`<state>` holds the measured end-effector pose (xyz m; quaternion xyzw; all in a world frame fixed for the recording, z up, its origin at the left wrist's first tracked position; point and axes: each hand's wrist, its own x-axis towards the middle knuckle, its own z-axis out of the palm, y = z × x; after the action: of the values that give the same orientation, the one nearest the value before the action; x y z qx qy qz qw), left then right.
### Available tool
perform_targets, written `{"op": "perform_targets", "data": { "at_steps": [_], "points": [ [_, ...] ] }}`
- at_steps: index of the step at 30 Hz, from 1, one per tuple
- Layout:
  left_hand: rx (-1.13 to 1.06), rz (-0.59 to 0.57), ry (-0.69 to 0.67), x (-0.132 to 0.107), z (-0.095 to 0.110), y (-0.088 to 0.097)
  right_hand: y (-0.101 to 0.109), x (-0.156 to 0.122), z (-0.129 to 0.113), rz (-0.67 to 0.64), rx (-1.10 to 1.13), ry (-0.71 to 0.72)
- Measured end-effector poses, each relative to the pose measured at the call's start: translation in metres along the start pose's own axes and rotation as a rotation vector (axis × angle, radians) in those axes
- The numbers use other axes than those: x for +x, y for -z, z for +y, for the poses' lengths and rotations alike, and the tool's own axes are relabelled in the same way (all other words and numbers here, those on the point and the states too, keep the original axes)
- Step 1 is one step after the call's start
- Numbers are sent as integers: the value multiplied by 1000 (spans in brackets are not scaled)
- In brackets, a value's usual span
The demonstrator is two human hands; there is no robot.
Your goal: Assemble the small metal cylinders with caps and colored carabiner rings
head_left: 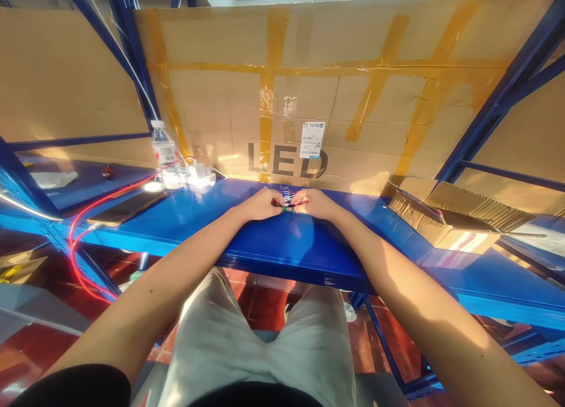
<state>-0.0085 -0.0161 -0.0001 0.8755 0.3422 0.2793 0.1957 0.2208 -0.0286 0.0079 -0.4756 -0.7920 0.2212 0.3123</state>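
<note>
A small dark-and-green object (288, 209), too small to identify, is pinched between the curled fingers of the left hand (263, 204) and the right hand (316, 203), over the bench (269, 242), nearer its back edge. Thin colourful pieces (289, 195) show just behind. A cardboard sheet (212, 112) stands along the back edge; an open carton (463, 233) sits toward the right end, a phone (128, 209) near the front edge at left.

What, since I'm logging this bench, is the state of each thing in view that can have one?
Left hand, fingers bent, gripping small green-marked item
Right hand, fingers bent, gripping it too
Small green-marked item, held; details unclear
Bottle, upright, capped
Phone, lying flat, screen dark
Cardboard box, flaps open
Cardboard panel, upright, taped
Red cable, slack, curved
</note>
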Motion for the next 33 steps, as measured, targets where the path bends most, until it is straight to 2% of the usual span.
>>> {"op": "perform_targets", "data": {
  "at_steps": [9,13,18,22,26,30,33],
  "points": [
    [-160,203,32,8,0,-2,2,-3,-5,-88,17,57],
    [-186,205,43,9,-1,-3,2,-5,-10,-126,122,45],
    [-341,121,-15,9,5,-8,0,-8,-15,-161,283,-44],
    [-230,169,-77,6,8,-7,0,-9,-19,-184,300,-73],
    [29,206,-85,2,12,-5,2,-7,-18,-127,214,-40],
    [281,155,-56,-2,18,-4,2,-7,-17,-165,147,-24],
    [380,96,-80,-4,19,-4,1,-7,-17,-147,112,-7]
  ]
}}
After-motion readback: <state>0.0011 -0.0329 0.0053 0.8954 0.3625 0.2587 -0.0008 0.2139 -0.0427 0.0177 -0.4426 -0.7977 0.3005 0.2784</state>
